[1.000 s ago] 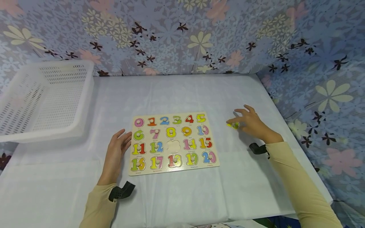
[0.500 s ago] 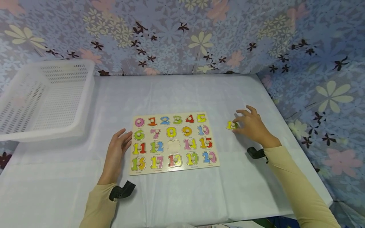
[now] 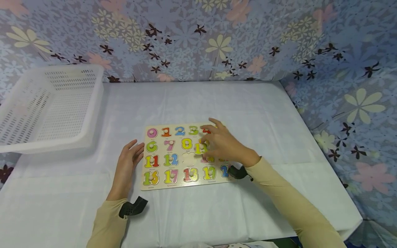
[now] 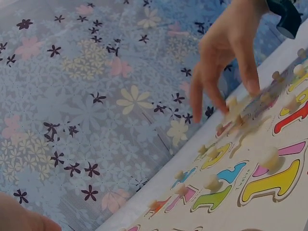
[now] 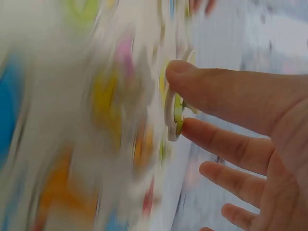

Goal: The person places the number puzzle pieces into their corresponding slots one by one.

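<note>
A wooden peg puzzle board (image 3: 161, 138) with colourful knobbed numbers lies on the table. One cut-out recess (image 3: 188, 159) in its third row shows bare wood. My right hand (image 3: 224, 143) is over the board's right half, its thumb and index finger pinching a yellow and green number piece (image 3: 201, 148). In the right wrist view this number piece (image 5: 176, 115) is tilted on edge, close over the board, with the other fingers spread. My left hand (image 3: 125, 168) lies at the board's left edge, fingers loosely bent and holding nothing.
A white perforated plastic basket (image 3: 90, 120) stands at the far left. White cloth covers the table (image 3: 273, 193). Flower-patterned fabric (image 3: 186, 41) hangs along the back and the right side.
My right hand has picked up the number piece from the table right of the board and carried it left over the board. My left hand has stayed in place.
</note>
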The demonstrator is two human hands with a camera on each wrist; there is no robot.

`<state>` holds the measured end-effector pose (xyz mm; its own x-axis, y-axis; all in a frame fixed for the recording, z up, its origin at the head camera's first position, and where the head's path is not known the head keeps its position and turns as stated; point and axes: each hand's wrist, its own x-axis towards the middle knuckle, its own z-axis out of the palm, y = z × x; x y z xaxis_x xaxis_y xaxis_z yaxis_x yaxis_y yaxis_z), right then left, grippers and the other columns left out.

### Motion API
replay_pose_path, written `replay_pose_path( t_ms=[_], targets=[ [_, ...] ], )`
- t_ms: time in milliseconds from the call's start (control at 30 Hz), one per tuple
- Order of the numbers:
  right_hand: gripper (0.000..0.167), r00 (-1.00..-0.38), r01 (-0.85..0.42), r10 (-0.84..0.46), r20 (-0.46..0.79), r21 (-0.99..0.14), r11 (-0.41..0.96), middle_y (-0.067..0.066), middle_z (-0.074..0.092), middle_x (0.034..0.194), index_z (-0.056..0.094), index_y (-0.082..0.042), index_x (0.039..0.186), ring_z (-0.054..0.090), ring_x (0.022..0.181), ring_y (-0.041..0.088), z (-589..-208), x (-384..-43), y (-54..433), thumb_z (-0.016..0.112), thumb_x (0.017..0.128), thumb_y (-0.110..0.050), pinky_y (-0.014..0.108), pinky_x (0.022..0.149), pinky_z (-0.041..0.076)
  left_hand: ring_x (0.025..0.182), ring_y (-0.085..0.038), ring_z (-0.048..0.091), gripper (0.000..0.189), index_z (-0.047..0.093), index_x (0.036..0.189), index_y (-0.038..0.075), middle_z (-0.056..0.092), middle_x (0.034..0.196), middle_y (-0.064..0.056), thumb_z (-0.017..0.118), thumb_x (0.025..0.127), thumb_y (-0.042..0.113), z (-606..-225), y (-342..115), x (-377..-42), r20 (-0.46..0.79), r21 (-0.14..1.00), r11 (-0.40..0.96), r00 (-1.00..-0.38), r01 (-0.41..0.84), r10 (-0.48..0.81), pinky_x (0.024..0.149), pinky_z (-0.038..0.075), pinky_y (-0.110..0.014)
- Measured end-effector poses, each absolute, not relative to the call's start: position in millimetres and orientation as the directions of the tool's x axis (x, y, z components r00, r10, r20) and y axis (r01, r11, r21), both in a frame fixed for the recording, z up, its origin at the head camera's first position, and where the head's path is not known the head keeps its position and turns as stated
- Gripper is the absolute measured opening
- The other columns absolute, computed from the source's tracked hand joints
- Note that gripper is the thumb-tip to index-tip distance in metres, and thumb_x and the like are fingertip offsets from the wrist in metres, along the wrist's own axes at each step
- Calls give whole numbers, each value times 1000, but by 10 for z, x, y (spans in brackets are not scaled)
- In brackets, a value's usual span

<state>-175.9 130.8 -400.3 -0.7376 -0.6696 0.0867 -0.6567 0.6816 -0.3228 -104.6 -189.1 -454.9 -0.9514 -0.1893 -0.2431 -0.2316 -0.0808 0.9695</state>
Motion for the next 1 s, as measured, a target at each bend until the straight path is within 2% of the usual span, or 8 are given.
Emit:
replay_pose_path(
  t_ms=[100,167,400,633,900,1000],
  targets=[
    [36,-677,-714,-732,69,-299,633,11,48,140,75,-16,96,17,141,39,-4026,-1713,1084,87,70,-38,57,114,19,127,-20,45,53,26,151,11,43,144,-13,37,104,34,-4556,-1881,-1050,-248,968,-93,-951,-234,-185,98,43,-15],
    [36,-658,-730,-751,48,-286,621,10,49,140,74,-17,95,17,141,38,-4040,-1695,998,87,70,-40,56,114,18,128,-21,45,54,26,151,11,43,144,-13,37,104,35,-4562,-1872,-1056,-249,967,-103,-951,-234,-182,98,43,-15],
    [36,-661,-726,-751,-3,-249,640,9,49,140,74,-18,94,17,142,37,-4048,-1679,929,87,69,-40,54,115,17,127,-21,46,53,26,151,10,43,143,-13,37,104,34,-4572,-1852,-1068,-247,968,-103,-951,-231,-189,97,43,-15],
    [39,-636,-743,-771,-2,-269,613,9,50,138,73,-19,96,18,141,39,-4065,-1679,915,86,69,-43,53,116,15,128,-22,46,54,26,151,11,43,143,-12,37,104,35,-4556,-1843,-1049,-245,969,-90,-950,-232,-195,97,43,-14],
    [40,-690,-686,-722,62,-377,623,9,47,143,71,-20,113,18,141,36,-4100,-1630,1111,82,78,-36,55,113,22,128,-21,46,55,26,151,10,42,144,-13,37,104,35,-4491,-1816,-1014,-251,968,-68,-951,-243,-181,102,41,-18],
    [46,-661,-710,-746,83,-388,587,12,41,147,67,-24,125,16,142,39,-4149,-1554,1164,77,83,-38,59,112,22,128,-20,46,56,26,151,12,43,144,-11,38,103,38,-4494,-1806,-1009,-259,966,-27,-946,-259,-196,107,38,-25]
  ],
)
